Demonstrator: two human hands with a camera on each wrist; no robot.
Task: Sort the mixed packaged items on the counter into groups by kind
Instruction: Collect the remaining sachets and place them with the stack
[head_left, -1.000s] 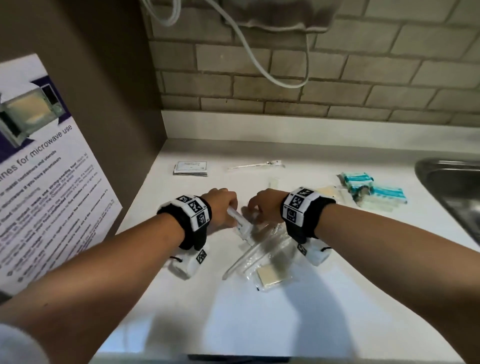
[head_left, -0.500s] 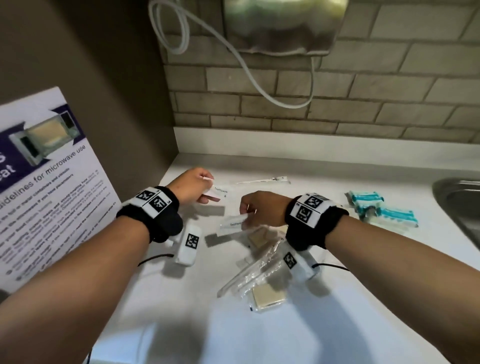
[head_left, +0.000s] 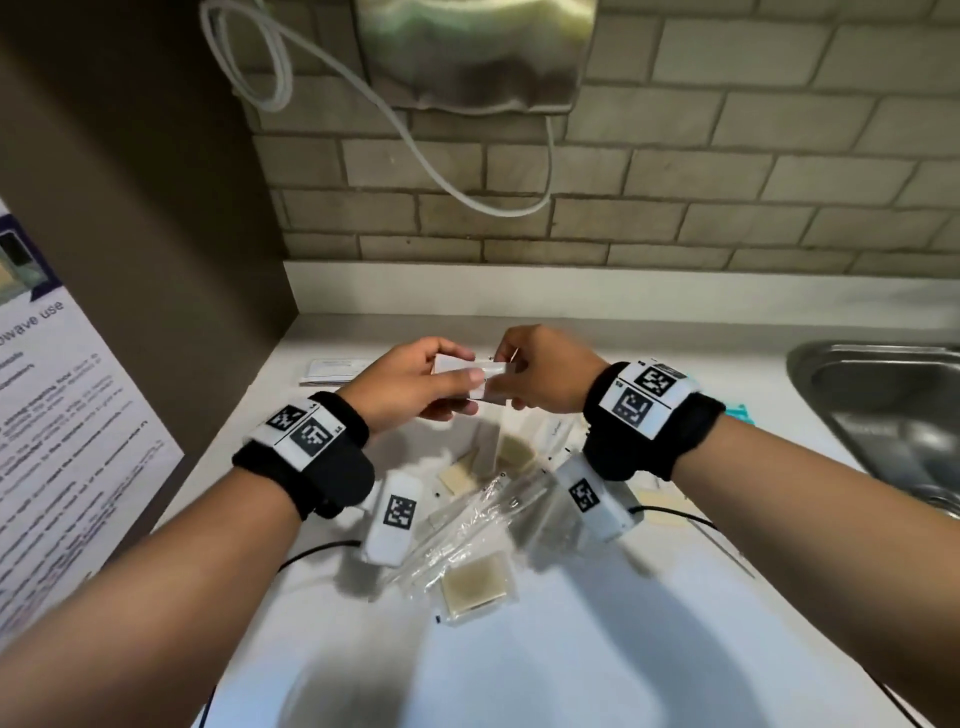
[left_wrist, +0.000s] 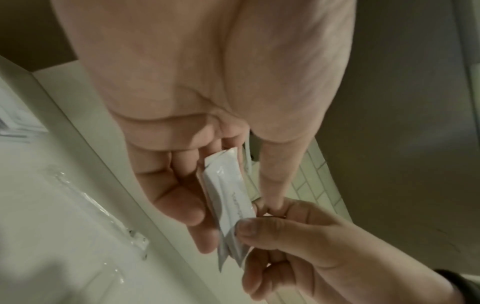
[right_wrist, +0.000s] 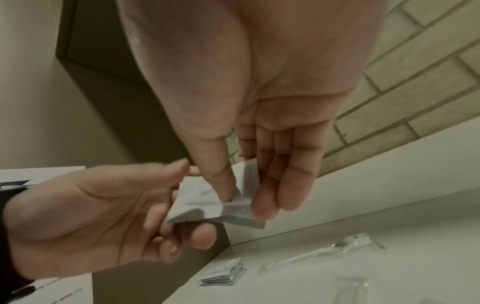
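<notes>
Both hands (head_left: 470, 376) on two sachets (left_wrist: 228, 197)

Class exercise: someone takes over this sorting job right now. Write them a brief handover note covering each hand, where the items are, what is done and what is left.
Left hand and right hand both pinch the white paper packets above the counter.
Done: flat white sachets stacked at the back left; teal packets on the right near the sink.
Left: clear-wrapped items and beige pads remain mixed in the middle; the held packets need placing.
</notes>
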